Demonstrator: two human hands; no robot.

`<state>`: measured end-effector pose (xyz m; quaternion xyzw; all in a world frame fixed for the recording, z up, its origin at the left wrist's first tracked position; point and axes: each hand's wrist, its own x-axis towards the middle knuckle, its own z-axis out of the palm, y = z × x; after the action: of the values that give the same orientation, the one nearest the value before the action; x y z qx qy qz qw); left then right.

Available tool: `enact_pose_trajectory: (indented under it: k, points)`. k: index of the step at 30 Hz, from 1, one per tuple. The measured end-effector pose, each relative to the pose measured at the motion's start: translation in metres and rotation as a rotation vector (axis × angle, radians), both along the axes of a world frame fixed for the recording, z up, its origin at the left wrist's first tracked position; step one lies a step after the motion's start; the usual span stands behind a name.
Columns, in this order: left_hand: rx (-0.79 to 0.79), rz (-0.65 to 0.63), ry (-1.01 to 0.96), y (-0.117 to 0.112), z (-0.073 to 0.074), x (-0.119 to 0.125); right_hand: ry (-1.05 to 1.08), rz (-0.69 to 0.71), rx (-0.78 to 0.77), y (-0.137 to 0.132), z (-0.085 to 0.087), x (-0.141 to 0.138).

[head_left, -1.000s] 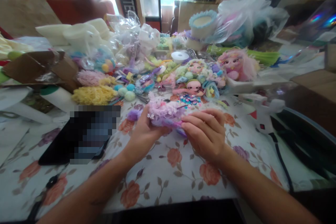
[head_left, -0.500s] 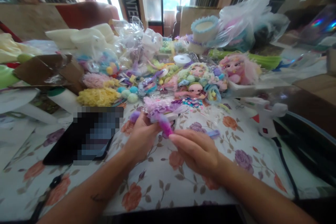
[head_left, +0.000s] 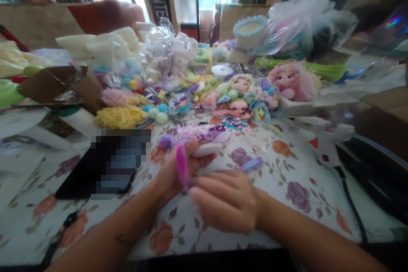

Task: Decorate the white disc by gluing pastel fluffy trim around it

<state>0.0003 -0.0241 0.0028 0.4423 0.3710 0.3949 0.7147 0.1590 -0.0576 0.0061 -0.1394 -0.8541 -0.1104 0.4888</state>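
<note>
While the flowered desk (head_left: pixel 270 174) spreads beneath, the right hand (head_left: pixel 226 202) seems to pinch the near end of a magenta strip (head_left: pixel 182 163); the left hand (head_left: pixel 170 174) grips a fluffy lilac piece (head_left: pixel 188 131) just beyond. The step looks like work on the strip — light, even tension is called for. Blur hides the right fingertips — and the strip's attachment.

Tablet (head_left: pixel 76 170) left of the held strip (head_left: pixel 182 165); glue gun (head_left: pixel 323 140) right; dolls (head_left: pixel 239 108) behind.
</note>
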Motion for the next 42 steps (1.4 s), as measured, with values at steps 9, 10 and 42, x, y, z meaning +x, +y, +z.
enact_pose_trajectory:
  k: [9,10,42]
  points:
    - [-0.216,0.117,-0.284,0.003,0.007,0.004,0.459,-0.403,-0.496,0.021,0.004,0.023]
    - [-0.214,0.108,-0.288,0.003,0.007,0.005,0.432,-0.403,-0.502,0.023,0.003,0.023]
    - [-0.056,0.162,-0.173,0.0,-0.001,0.007,0.353,-0.327,-0.536,0.022,-0.011,0.017]
